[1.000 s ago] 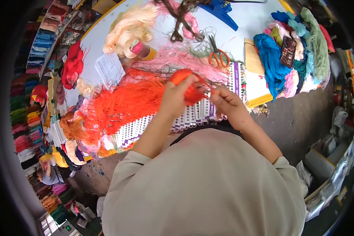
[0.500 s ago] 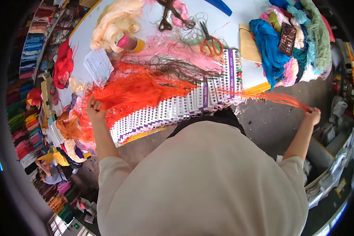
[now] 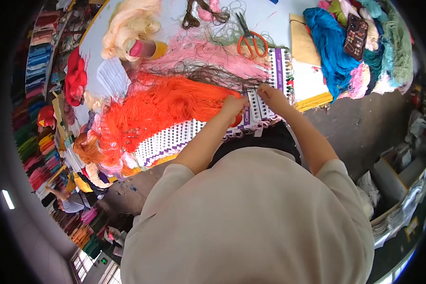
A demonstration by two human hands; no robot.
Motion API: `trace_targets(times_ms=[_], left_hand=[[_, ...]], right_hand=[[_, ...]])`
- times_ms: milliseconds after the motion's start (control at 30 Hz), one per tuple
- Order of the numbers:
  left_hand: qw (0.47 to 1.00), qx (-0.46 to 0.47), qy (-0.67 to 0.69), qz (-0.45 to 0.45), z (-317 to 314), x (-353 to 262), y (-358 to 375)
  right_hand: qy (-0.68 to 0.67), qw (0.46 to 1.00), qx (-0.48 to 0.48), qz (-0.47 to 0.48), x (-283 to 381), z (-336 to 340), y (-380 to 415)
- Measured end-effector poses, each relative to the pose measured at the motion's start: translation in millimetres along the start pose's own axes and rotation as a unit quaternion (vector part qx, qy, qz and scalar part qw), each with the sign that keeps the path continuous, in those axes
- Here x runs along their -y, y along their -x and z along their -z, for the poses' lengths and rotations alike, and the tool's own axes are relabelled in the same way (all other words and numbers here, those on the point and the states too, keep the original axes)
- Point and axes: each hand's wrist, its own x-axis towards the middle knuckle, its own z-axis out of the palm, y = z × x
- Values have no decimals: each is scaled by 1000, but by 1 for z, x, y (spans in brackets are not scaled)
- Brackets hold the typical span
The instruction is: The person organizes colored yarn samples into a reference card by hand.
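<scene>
My left hand (image 3: 234,105) is closed at the right end of the orange-red thread bundle (image 3: 175,100), gripping its strands. Just to the right, my right hand (image 3: 271,96) is closed over the punched cards, and whatever its fingers pinch is too small to name. A long row of white cards with holes and purple strips (image 3: 170,140) lies under the threads along the table's near edge. Pink threads (image 3: 194,54) and dark brown threads (image 3: 213,75) spread behind the orange-red bundle. Scissors with orange handles (image 3: 252,45) rest beyond my right hand.
Blue skeins (image 3: 327,47) and a phone in a patterned case (image 3: 356,38) are at the right. Cream yarn (image 3: 128,28), a thread cone (image 3: 146,48), a paper sheet (image 3: 112,75) and red yarn (image 3: 75,78) lie left. Another person (image 3: 73,201) is at far left.
Both hands have come in from the far sides to the middle of the card row. The orange-red strands that my right hand held stretched out to the right are no longer there.
</scene>
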Motion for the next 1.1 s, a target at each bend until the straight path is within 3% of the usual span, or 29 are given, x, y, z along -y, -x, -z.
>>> trace_targets(times_ms=[33, 167, 267, 533, 633, 767, 800, 833, 900, 1100], left_hand=[[1000, -2, -2, 5, -4, 2, -2], [998, 12, 45, -37, -11, -1, -3], [995, 33, 75, -57, -13, 1, -4], [994, 36, 53, -85, -16, -5, -10], [996, 25, 18, -81, -15, -4, -15], [953, -70, -252, -154, 11, -19, 0], [971, -86, -134, -176, 21, -13, -3], [971, -88, -135, -176, 31, -7, -7], [987, -32, 32, -151, 45, -6, -4], [996, -7, 19, -92, 41, 1, -18]], right_hand=[[9, 998, -21, 54, -3, -5, -3], [21, 997, 5, 73, -2, -3, -6], [2, 998, 67, 17, 10, 8, -4], [-13, 994, 101, -36, 17, 11, -16], [-26, 992, 111, -54, 15, 11, -17], [-48, 994, 92, -43, 5, 8, -15], [-72, 991, 93, -61, 2, 7, -15], [-97, 991, 79, -56, -4, 4, -16], [-105, 990, 82, -54, -8, 3, -18], [-109, 987, 101, -63, -8, 6, -20]])
